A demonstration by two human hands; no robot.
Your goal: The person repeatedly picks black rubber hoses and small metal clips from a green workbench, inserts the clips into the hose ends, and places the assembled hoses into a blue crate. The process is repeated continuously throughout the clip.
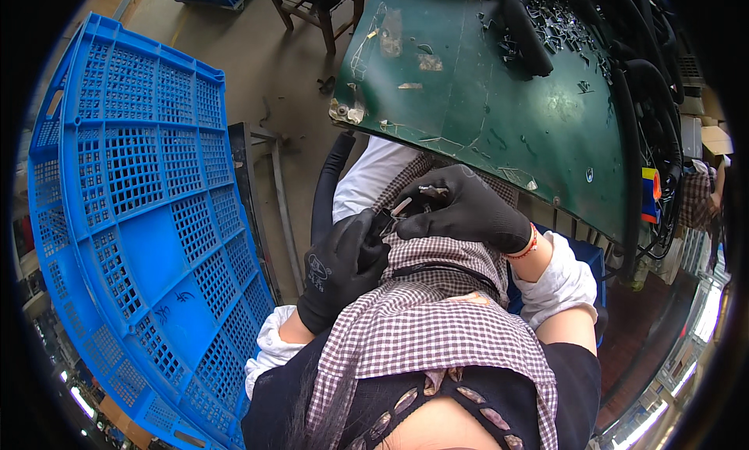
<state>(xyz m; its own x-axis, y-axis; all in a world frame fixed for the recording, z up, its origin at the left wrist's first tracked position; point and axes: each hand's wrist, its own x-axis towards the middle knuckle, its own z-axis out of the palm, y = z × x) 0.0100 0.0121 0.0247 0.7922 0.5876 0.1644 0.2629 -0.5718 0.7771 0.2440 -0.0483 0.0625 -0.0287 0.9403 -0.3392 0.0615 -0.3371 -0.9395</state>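
A curved black rubber hose (326,186) is gripped by the gloved left hand (341,266) just below the green workbench (499,114), while a small metal clip (398,209), judged stiff and light, is pinched by the gloved right hand (460,209) at the hose's firm end

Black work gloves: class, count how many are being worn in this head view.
2. One black glove is on the left hand, wrapped around a black curved tube over the lap. The other is on the right hand, pinching a small metal clip beside it.
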